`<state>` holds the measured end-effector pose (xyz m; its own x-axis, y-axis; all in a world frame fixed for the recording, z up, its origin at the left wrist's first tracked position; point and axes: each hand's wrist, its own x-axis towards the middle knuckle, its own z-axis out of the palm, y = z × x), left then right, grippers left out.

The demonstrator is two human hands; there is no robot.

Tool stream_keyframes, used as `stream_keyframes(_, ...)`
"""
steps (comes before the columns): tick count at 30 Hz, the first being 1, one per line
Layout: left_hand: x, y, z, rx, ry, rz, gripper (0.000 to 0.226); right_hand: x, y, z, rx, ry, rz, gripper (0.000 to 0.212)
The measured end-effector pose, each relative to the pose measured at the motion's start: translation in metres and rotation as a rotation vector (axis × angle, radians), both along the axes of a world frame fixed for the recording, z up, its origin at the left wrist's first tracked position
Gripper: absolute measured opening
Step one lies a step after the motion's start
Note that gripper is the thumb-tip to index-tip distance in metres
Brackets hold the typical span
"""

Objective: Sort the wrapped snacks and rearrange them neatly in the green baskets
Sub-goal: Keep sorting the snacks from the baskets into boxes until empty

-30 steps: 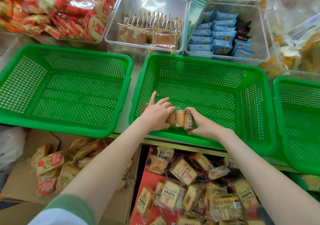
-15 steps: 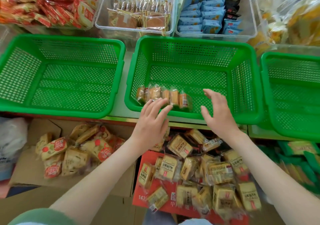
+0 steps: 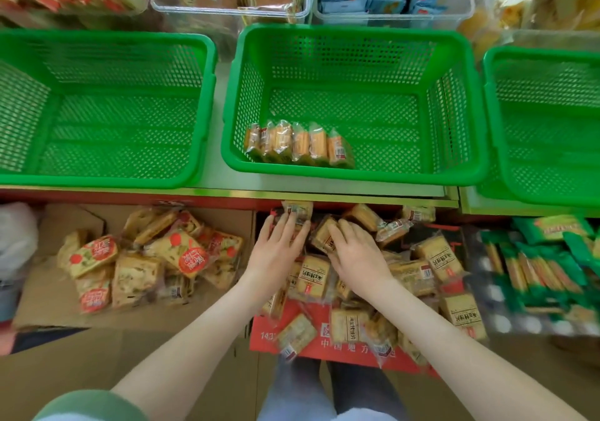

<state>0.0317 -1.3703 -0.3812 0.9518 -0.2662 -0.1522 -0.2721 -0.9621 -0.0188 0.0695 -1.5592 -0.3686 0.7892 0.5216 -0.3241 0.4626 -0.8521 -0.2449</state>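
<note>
The middle green basket (image 3: 354, 177) holds a short row of wrapped snacks (image 3: 298, 143) standing on edge against its near-left wall. Below the shelf, a red box (image 3: 324, 347) is heaped with loose yellow wrapped snacks (image 3: 435, 258). Both my hands are down in that heap. My left hand (image 3: 279, 251) lies flat with fingers apart on top of the packets. My right hand (image 3: 355, 255) has its fingers curled around one packet (image 3: 321, 235). The left green basket (image 3: 107, 181) and the right green basket (image 3: 491, 112) hold nothing.
A cardboard box (image 3: 42, 310) at lower left holds red-labelled snack packets (image 3: 97, 251). Green-wrapped packets (image 3: 545, 268) lie at lower right. Clear bins (image 3: 227, 8) of other snacks stand behind the baskets. The shelf edge (image 3: 357, 196) runs just above my hands.
Both hands let go of the snack row in the middle basket, drew back over the shelf edge and dropped into the red box. The right hand has closed on a packet.
</note>
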Motion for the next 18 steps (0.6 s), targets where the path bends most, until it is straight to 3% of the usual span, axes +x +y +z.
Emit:
stream_keyframes(6, 0.003, 0.017, -0.010, 0.215, 0.014, -0.164, 0.094, 0.007, 0.016, -0.010, -0.129, 0.028, -0.035, 0.064)
stream_keyframes(14, 0.013, 0.034, -0.024, 0.508, -0.063, -0.417, 0.110, 0.002, 0.002, -0.011, -0.020, -0.001, -0.068, 0.059)
stream_keyframes(18, 0.025, 0.039, -0.020, 0.579, -0.118, -0.589, 0.094, -0.001, -0.003, -0.011, 0.023, 0.023, -0.103, 0.058)
